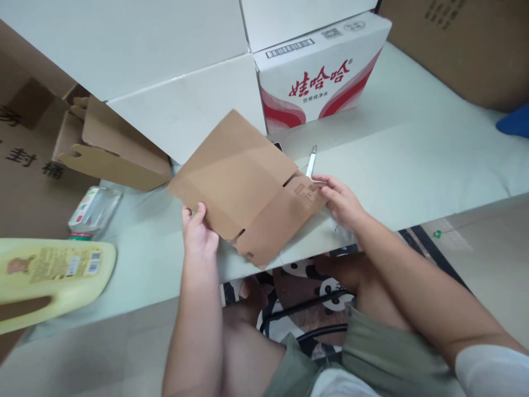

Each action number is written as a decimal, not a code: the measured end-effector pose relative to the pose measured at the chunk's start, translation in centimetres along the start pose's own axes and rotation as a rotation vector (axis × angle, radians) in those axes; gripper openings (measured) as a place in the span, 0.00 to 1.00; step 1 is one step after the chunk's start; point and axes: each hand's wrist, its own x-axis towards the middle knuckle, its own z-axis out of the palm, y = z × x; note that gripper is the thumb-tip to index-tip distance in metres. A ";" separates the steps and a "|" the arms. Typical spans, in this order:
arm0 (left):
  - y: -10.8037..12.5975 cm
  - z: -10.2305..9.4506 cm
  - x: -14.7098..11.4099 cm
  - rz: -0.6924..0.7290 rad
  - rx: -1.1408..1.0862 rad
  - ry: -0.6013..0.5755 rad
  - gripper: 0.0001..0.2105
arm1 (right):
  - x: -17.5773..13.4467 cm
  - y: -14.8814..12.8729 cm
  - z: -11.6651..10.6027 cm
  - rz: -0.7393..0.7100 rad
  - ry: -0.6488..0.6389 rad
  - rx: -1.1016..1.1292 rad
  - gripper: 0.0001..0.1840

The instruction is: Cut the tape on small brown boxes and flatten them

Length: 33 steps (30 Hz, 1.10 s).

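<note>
A brown cardboard box [235, 171], folded nearly flat with slots along its crease, is held tilted above the pale green tabletop. My left hand [200, 234] grips its left edge, thumb on top and fingers underneath. At the right end, my right hand [339, 201] pinches the corner of the front flap, near a small printed mark. Just beyond that hand lies a utility knife [311, 161] with a light handle. A small dark object [278, 146] peeks out from behind the cardboard, mostly hidden.
A white and red water carton [318, 82] stands at the back beside a large white box [206, 105]. On the left are an open brown box [119, 146], a clear bottle [95, 209] and a yellow jug [61, 275]. The table [433, 149] extends right.
</note>
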 end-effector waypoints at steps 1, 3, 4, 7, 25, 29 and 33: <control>0.1 0.0 -0.1 -0.002 -0.005 0.001 0.22 | 0.0 0.2 0.1 -0.032 -0.005 -0.082 0.26; 0.4 0.3 -0.6 -0.029 -0.020 -0.045 0.20 | 0.0 0.5 0.3 -0.107 0.003 -0.215 0.27; 0.7 0.4 -0.9 -0.051 -0.040 -0.085 0.20 | 0.1 0.6 0.4 -0.143 0.016 -0.269 0.26; 1.1 0.4 -1.7 -0.131 -0.113 -0.196 0.22 | 0.2 0.5 0.1 -0.292 0.074 -0.388 0.24; 1.9 -1.9 1.1 0.039 -0.037 0.088 0.17 | -0.1 -0.3 0.8 0.219 0.139 0.082 0.22; 3.4 -0.5 -0.6 -0.111 -0.198 -0.175 0.21 | 0.2 -0.5 1.0 0.180 0.234 0.173 0.17; 2.9 0.6 -1.3 -0.191 -0.174 -0.135 0.10 | 0.1 -0.6 1.3 0.087 0.280 0.276 0.20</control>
